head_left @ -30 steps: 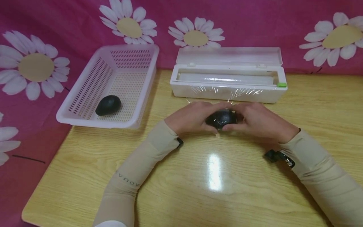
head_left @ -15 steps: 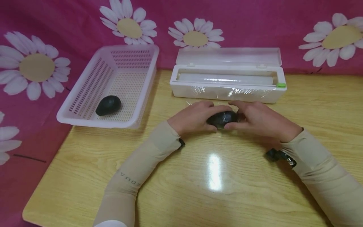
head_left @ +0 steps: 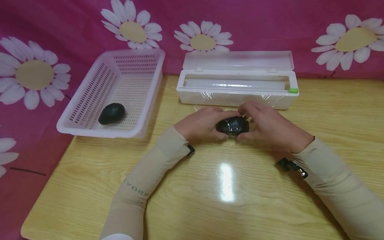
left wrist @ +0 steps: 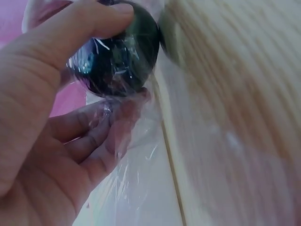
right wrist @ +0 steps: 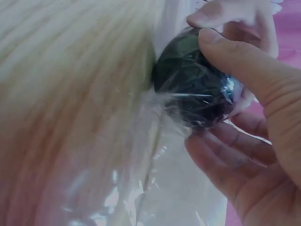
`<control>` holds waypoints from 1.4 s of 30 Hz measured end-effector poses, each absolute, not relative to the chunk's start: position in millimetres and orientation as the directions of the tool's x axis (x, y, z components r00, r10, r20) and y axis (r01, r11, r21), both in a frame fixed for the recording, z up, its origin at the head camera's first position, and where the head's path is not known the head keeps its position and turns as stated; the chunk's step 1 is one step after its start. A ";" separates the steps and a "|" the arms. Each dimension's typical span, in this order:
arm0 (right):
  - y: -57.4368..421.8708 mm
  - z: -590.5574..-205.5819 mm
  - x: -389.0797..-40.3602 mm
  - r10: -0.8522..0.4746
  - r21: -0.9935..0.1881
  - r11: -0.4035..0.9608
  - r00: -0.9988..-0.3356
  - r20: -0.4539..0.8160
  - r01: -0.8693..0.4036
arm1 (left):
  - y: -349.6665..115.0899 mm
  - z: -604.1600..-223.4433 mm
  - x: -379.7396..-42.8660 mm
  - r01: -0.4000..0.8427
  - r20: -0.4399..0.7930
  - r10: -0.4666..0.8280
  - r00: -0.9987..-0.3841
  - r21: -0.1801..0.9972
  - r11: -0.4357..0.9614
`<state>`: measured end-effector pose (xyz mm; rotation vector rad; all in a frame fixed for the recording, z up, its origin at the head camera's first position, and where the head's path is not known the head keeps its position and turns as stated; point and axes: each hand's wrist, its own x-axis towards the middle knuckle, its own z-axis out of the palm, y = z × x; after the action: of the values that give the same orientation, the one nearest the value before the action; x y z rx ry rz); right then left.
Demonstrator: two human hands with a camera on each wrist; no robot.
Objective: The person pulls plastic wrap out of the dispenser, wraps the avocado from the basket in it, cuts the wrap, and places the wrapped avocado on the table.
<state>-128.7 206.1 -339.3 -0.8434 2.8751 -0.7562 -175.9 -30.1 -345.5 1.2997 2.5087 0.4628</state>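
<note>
Between the two hands is a dark avocado (head_left: 232, 126), covered by shiny, creased cling film (right wrist: 113, 193). My left hand (head_left: 199, 124) grips its left end, thumb on the near side and fingers round the far side. From the right, my right hand (head_left: 268, 126) holds the other end, its thumb pressed on the skin in the right wrist view. The avocado (left wrist: 120, 56) rests at the wooden surface, with loose film stretching past the left fingers (left wrist: 94, 146). Behind the hands stands a white cling film box (head_left: 237, 97), lid up, its roll (head_left: 234, 84) visible inside.
A pale plastic basket (head_left: 141, 128) stands at the left with another dark avocado (head_left: 112, 113) in it. A green slider (head_left: 293, 90) sits at the box's right end. The wooden table (head_left: 192, 200) meets a pink flowered cloth (head_left: 258, 26) at the back.
Both hands stay on the avocado while it turns a little between them. The right fingers have lifted slightly, shifting over its far side. The whole view has shifted slightly.
</note>
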 end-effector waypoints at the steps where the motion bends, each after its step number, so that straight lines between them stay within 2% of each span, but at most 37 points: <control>1: 205.1 -340.1 -128.5 -0.521 -0.478 0.728 -0.850 0.082 -0.492 | -30.9 -345.2 -176.2 0.735 -0.100 0.827 -0.553 0.408 0.541; 4: 201.9 -342.5 -128.5 -0.519 -0.510 0.718 -0.852 0.060 -0.474 | -33.6 -344.5 -177.2 0.738 -0.094 0.840 -0.535 0.432 0.519; 9: 199.3 -346.2 -130.1 -0.520 -0.498 0.730 -0.853 0.042 -0.469 | -36.6 -344.9 -179.1 0.738 -0.093 0.855 -0.510 0.463 0.490; 16: 199.0 -349.1 -130.9 -0.539 -0.429 0.743 -0.839 0.073 -0.514 | -35.4 -345.4 -179.2 0.723 -0.133 0.854 -0.503 0.476 0.501; 22: 200.0 -349.6 -131.5 -0.539 -0.441 0.739 -0.840 0.068 -0.510 | -35.3 -344.2 -177.7 0.732 -0.136 0.855 -0.501 0.462 0.502; 27: 201.6 -348.3 -131.2 -0.508 -0.478 0.746 -0.860 0.044 -0.464 | -34.8 -343.5 -175.1 0.683 -0.148 0.808 -0.570 0.461 0.566; 30: 201.4 -348.9 -131.5 -0.510 -0.460 0.749 -0.858 0.062 -0.478 | -36.0 -343.3 -173.9 0.646 -0.146 0.781 -0.607 0.480 0.593; 37: 200.4 -350.7 -131.8 -0.518 -0.441 0.746 -0.851 0.087 -0.499 | -37.7 -342.3 -174.4 0.657 -0.131 0.781 -0.610 0.468 0.591; 42: 199.9 -353.0 -131.1 -0.525 -0.426 0.740 -0.843 0.116 -0.520 | -38.4 -342.5 -175.1 0.642 -0.122 0.746 -0.655 0.432 0.634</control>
<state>-131.1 199.9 -353.0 -0.8773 2.9196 -0.7100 -175.1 -38.4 -342.5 1.1202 2.5682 0.5137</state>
